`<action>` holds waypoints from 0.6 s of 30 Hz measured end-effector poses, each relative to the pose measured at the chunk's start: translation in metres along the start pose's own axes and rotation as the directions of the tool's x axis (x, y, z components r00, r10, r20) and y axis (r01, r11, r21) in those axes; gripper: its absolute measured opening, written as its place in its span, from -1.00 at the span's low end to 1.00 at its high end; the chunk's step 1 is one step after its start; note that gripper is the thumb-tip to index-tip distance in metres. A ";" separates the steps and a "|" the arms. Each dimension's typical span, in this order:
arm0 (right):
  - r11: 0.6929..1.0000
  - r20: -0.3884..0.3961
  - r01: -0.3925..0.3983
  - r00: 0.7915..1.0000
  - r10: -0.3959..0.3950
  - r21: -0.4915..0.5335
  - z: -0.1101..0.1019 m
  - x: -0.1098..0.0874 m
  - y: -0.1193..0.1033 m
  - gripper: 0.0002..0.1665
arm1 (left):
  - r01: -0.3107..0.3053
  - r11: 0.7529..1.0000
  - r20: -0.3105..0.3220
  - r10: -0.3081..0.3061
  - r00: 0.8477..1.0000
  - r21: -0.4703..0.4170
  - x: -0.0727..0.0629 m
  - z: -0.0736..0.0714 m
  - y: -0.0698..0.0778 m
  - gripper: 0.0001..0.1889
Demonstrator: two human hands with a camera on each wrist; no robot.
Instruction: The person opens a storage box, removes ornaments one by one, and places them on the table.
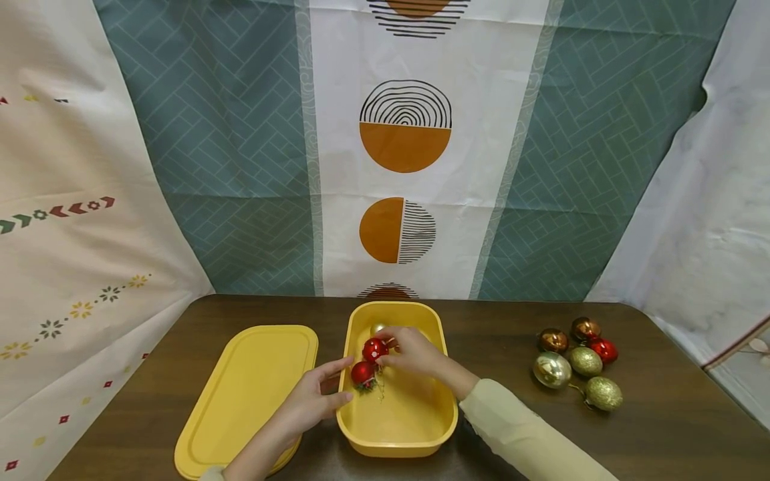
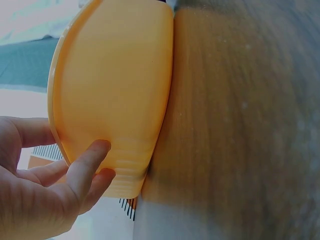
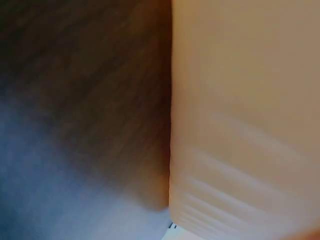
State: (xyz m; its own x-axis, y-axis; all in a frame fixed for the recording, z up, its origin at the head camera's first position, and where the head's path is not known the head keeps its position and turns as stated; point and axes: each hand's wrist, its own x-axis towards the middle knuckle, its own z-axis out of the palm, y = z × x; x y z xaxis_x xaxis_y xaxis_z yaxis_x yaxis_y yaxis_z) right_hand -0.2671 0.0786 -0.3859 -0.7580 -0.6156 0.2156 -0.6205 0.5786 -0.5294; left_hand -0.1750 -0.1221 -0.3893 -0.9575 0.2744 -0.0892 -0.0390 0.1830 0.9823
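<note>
A yellow plastic container [image 1: 400, 451] stands on the table, two red Christmas baubles toward its left side. My right hand [image 1: 410, 351] reaches inside and pinches the upper bauble [image 1: 374, 349], which is shiny with white dots. Against the left wall lies the other red bauble [image 1: 363, 374], with green trim at its lower end. A pale gold bauble [image 1: 377, 329] is partly hidden behind my right hand. My left hand [image 1: 313, 399] is at the container's left rim; in the left wrist view its relaxed fingers [image 2: 89, 162] lie along the outer wall [image 2: 115, 80].
A yellow lid [image 1: 252, 387] lies flat left of the container. On the table's right are two copper baubles [image 1: 553, 340], a red bauble [image 1: 604, 350] and several gold ones [image 1: 585, 361]. A patterned cloth [image 1: 415, 220] hangs behind the table [image 1: 481, 334].
</note>
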 end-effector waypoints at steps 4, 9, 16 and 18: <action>1.000 -0.015 -0.011 1.000 0.011 0.002 0.002 0.000 0.000 -0.59 | -0.005 1.000 0.005 0.005 1.000 -0.009 0.000 0.000 0.001 -0.41; 1.000 -0.017 -0.011 1.000 0.012 0.013 0.003 0.000 0.001 -0.61 | -0.003 1.000 0.003 0.003 1.000 -0.007 -0.001 0.000 0.001 -0.41; 0.999 -0.011 0.000 1.000 0.000 0.048 -0.006 -0.003 -0.005 -0.58 | 0.013 1.000 -0.015 -0.013 1.000 0.012 -0.001 0.001 0.002 -0.41; 0.997 -0.014 0.012 1.000 -0.011 0.071 -0.011 -0.005 -0.008 -0.57 | 0.018 1.000 -0.017 -0.017 1.000 0.015 -0.001 0.000 0.003 -0.41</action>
State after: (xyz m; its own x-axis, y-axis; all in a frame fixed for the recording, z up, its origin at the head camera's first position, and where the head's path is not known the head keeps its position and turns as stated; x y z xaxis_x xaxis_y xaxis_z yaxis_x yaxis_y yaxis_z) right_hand -0.2608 0.0831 -0.3740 -0.7537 -0.6145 0.2330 -0.6139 0.5317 -0.5835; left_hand -0.1742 -0.1215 -0.3866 -0.9615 0.2547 -0.1032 -0.0516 0.2017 0.9781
